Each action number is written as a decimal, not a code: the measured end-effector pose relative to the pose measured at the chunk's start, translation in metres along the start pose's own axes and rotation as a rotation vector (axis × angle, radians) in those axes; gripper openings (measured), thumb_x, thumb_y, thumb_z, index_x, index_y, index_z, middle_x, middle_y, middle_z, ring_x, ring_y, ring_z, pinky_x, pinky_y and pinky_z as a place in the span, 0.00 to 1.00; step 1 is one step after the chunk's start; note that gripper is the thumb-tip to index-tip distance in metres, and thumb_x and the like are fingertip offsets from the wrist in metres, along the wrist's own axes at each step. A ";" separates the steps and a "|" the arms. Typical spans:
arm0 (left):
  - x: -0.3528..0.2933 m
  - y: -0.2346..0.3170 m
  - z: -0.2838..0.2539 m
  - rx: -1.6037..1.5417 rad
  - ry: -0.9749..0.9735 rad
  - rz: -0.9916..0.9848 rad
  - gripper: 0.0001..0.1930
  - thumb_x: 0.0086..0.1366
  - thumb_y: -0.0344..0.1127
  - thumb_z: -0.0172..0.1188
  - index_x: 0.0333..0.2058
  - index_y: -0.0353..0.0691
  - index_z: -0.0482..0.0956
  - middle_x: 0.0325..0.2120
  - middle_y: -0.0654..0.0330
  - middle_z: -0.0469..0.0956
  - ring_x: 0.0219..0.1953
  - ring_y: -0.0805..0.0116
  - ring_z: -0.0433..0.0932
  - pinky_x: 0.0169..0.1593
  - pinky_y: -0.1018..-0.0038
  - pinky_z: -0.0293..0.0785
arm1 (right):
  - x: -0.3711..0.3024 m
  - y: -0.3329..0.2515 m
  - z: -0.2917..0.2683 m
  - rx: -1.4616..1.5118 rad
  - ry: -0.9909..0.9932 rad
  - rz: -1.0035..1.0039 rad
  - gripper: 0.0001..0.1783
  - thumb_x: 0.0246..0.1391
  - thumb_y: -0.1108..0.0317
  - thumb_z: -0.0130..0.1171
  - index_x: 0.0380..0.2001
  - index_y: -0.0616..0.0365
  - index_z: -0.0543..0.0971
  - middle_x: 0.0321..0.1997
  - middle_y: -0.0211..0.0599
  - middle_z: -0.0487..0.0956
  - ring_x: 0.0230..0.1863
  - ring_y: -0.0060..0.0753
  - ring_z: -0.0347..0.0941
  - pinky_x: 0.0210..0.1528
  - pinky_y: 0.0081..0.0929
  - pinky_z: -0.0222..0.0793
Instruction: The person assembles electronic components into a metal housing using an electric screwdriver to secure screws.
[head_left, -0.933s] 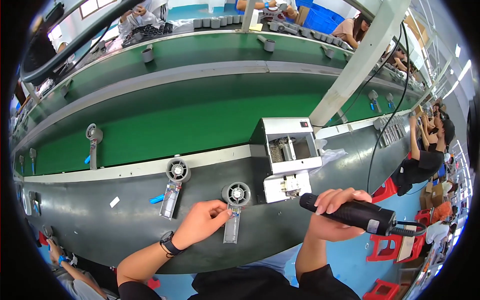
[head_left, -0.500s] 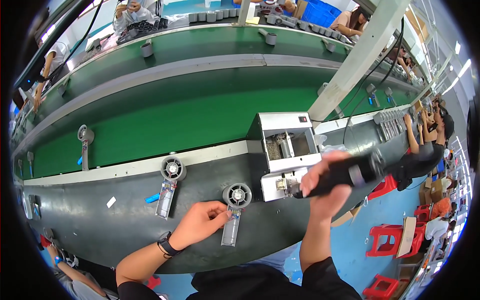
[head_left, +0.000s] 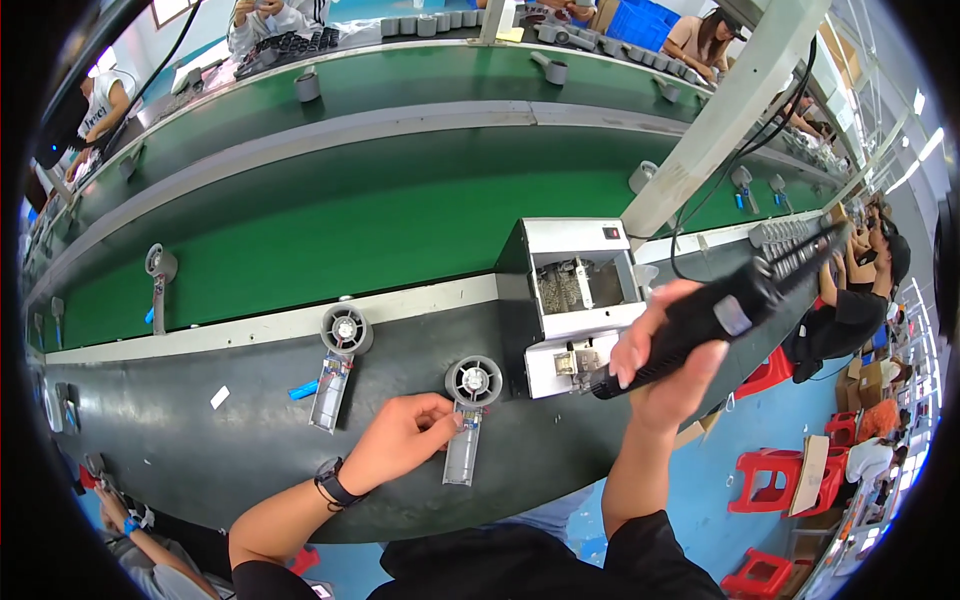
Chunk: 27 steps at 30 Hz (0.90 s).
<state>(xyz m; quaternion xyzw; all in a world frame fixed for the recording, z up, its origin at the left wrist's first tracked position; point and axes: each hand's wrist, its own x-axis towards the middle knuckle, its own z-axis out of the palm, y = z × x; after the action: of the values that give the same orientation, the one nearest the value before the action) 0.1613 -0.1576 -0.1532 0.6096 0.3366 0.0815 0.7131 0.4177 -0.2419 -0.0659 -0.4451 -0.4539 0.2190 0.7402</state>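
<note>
My right hand [head_left: 672, 365] is wrapped round a black electric screwdriver [head_left: 715, 318], tilted with its narrow end down toward the left. That end is beside the pick-up part of a white and black screw feeder [head_left: 582, 277]; whether a screw is on it cannot be made out. My left hand [head_left: 405, 440] pinches a grey handheld fan housing [head_left: 474, 382] lying on the dark bench. Its round fan head points away from me, and its open handle shows a small circuit board beneath my fingertips. To the left lies a similar fan housing [head_left: 345, 330] with a blue battery [head_left: 303, 389] beside its handle.
A green conveyor belt [head_left: 420, 220] runs behind the bench, with another fan housing [head_left: 160, 265] at its near edge. A white slanting post [head_left: 710, 130] rises behind the feeder. A white scrap [head_left: 220, 397] lies at left. Co-workers sit across and to both sides; red stools [head_left: 770, 480] stand at right.
My right hand and the screwdriver have moved slightly right, and the screwdriver's rear end has swung up. My left hand stays on the fan housing.
</note>
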 end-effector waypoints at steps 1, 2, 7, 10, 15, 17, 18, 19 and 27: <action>0.000 -0.002 0.000 0.001 0.016 0.006 0.11 0.68 0.35 0.58 0.35 0.29 0.78 0.23 0.63 0.79 0.26 0.80 0.76 0.31 0.79 0.72 | -0.003 -0.003 0.001 0.030 0.001 -0.031 0.40 0.62 0.31 0.42 0.49 0.64 0.64 0.17 0.32 0.66 0.11 0.23 0.60 0.15 0.22 0.63; 0.000 -0.003 0.000 -0.004 0.025 -0.001 0.11 0.68 0.35 0.58 0.35 0.29 0.78 0.23 0.63 0.79 0.26 0.80 0.76 0.31 0.79 0.72 | -0.008 -0.005 0.006 0.087 0.039 -0.043 0.40 0.63 0.31 0.39 0.50 0.64 0.63 0.18 0.32 0.66 0.11 0.23 0.61 0.14 0.23 0.64; 0.001 -0.004 -0.002 0.113 -0.009 -0.006 0.09 0.69 0.32 0.58 0.36 0.29 0.76 0.26 0.63 0.79 0.28 0.82 0.75 0.32 0.80 0.73 | -0.038 -0.004 0.032 0.197 0.119 -0.082 0.40 0.61 0.28 0.38 0.47 0.59 0.62 0.17 0.32 0.65 0.10 0.25 0.62 0.14 0.25 0.64; 0.001 -0.006 0.002 0.044 0.019 0.058 0.09 0.68 0.33 0.59 0.36 0.30 0.77 0.24 0.62 0.79 0.26 0.81 0.74 0.31 0.79 0.72 | -0.055 0.004 0.048 0.258 0.114 -0.055 0.39 0.62 0.28 0.37 0.48 0.59 0.62 0.17 0.32 0.66 0.10 0.26 0.63 0.14 0.25 0.64; 0.000 -0.007 0.001 0.075 0.034 0.125 0.08 0.66 0.33 0.60 0.36 0.31 0.79 0.24 0.58 0.81 0.24 0.75 0.77 0.31 0.76 0.74 | -0.065 0.026 0.065 0.344 0.277 0.019 0.39 0.63 0.29 0.37 0.51 0.59 0.63 0.20 0.32 0.67 0.11 0.27 0.63 0.16 0.27 0.65; 0.001 -0.006 0.001 0.080 0.037 0.128 0.08 0.65 0.32 0.60 0.36 0.32 0.79 0.24 0.57 0.81 0.23 0.74 0.77 0.30 0.75 0.74 | -0.065 0.036 0.064 0.370 0.238 0.006 0.39 0.63 0.30 0.36 0.52 0.59 0.63 0.21 0.32 0.67 0.12 0.27 0.63 0.18 0.28 0.65; 0.001 -0.005 0.001 0.089 0.034 0.136 0.08 0.65 0.32 0.60 0.36 0.32 0.79 0.24 0.57 0.81 0.23 0.73 0.77 0.30 0.75 0.74 | -0.065 0.038 0.066 0.367 0.263 0.034 0.38 0.64 0.30 0.36 0.52 0.58 0.63 0.21 0.32 0.66 0.13 0.27 0.63 0.18 0.27 0.65; 0.001 -0.004 0.000 0.084 0.035 0.134 0.08 0.65 0.32 0.60 0.36 0.32 0.79 0.24 0.57 0.81 0.23 0.73 0.77 0.30 0.75 0.74 | -0.065 0.040 0.066 0.363 0.288 0.062 0.38 0.64 0.31 0.36 0.52 0.58 0.63 0.21 0.32 0.66 0.13 0.27 0.63 0.18 0.27 0.65; 0.001 -0.008 0.000 0.090 0.055 0.145 0.07 0.64 0.31 0.60 0.34 0.31 0.78 0.23 0.57 0.82 0.21 0.72 0.77 0.28 0.74 0.72 | -0.066 0.048 0.069 0.336 0.291 0.082 0.38 0.64 0.30 0.35 0.53 0.56 0.64 0.22 0.31 0.66 0.13 0.25 0.62 0.18 0.24 0.64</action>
<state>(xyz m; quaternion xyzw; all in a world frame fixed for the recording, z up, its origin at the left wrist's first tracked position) 0.1601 -0.1589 -0.1607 0.6614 0.3143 0.1341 0.6677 0.3295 -0.2335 -0.1256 -0.3604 -0.2808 0.2550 0.8522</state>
